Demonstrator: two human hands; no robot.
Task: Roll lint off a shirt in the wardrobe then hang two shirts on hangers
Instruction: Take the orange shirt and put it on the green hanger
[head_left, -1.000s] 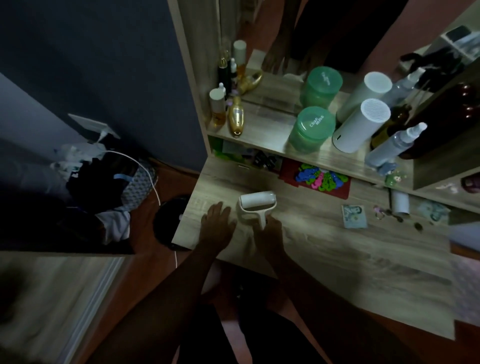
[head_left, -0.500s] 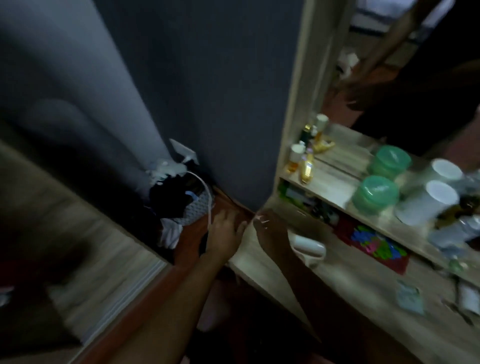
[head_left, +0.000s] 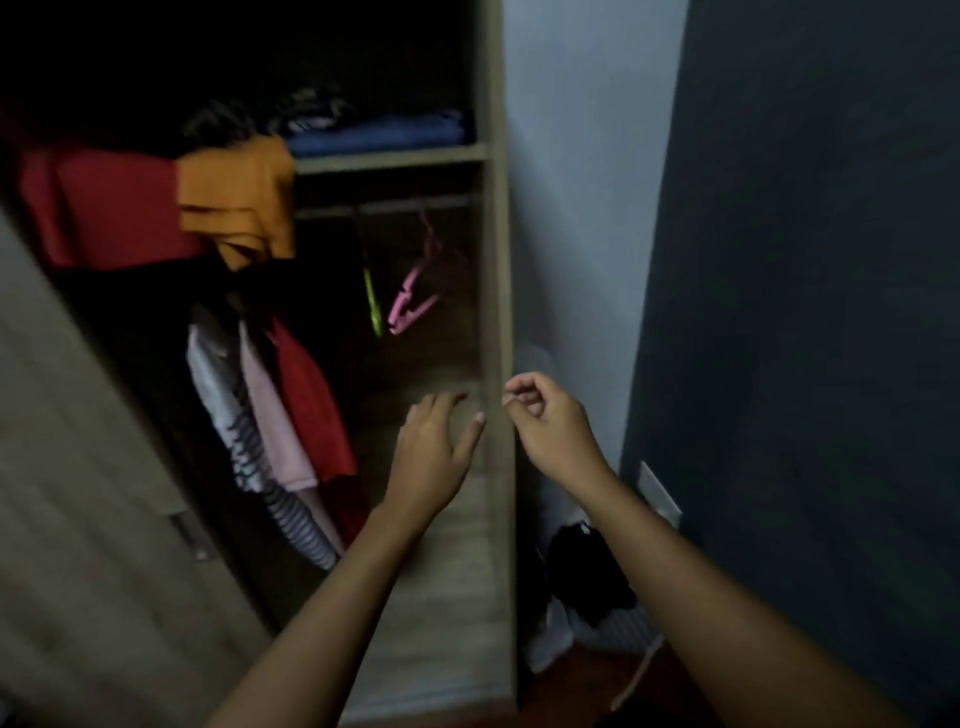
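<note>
The wardrobe (head_left: 496, 260) stands open in front of me. A pink hanger (head_left: 413, 306) and a green hanger (head_left: 372, 306) hang bare from the rail (head_left: 384, 208). To their left hang a red shirt (head_left: 311, 405), a pale pink shirt (head_left: 275, 415) and a striped garment (head_left: 296, 519). My left hand (head_left: 436, 447) reaches into the wardrobe below the hangers, fingers spread, holding nothing. My right hand (head_left: 545, 421) hovers just outside the wardrobe's right side panel, fingers curled in, with nothing in them. The lint roller is out of view.
An orange garment (head_left: 239, 197) and a red one (head_left: 104, 208) hang over the upper left. Folded blue clothes (head_left: 379, 135) lie on the shelf (head_left: 389, 158). The wardrobe door (head_left: 78, 519) swings out at left. A basket of dark clothes (head_left: 597, 597) sits on the floor beside a dark blue wall (head_left: 805, 312).
My view has swung left from the dressing table to the open wardrobe. My right hand has let go of the lint roller, and both hands now reach toward the wardrobe.
</note>
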